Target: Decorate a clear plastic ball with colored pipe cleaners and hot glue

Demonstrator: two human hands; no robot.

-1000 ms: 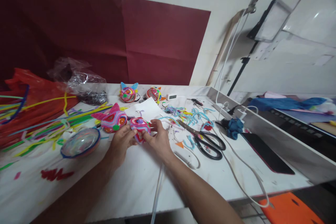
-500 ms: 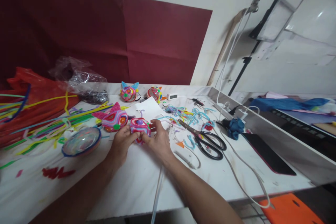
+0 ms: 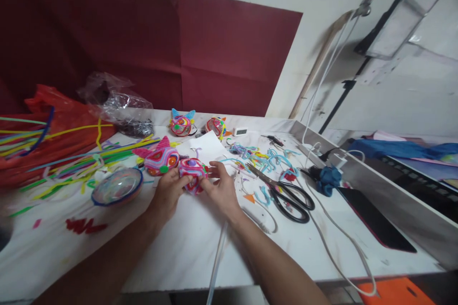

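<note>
Between my two hands is a small pink, red and purple ball-shaped craft piece, wound with fuzzy pipe cleaners. My left hand grips its left side, thumb pressed on the front. From the right, my right hand holds it with the thumb on its lower edge and the fingers curved behind. A bigger pink-eared pipe-cleaner ornament stands just beyond my left hand. White paper lies behind the held piece. The underside of the piece is hidden.
Black-handled scissors, a glue gun and a cable lie to the right. Pipe-cleaner scraps are scattered behind. At left are a clear bowl-like shell, pipe cleaners and a red bag. Two eared ornaments stand at the back.
The whole view has shifted, so things sit farther right in the picture. Both hands keep hold of the small craft piece, which looks slightly turned.
</note>
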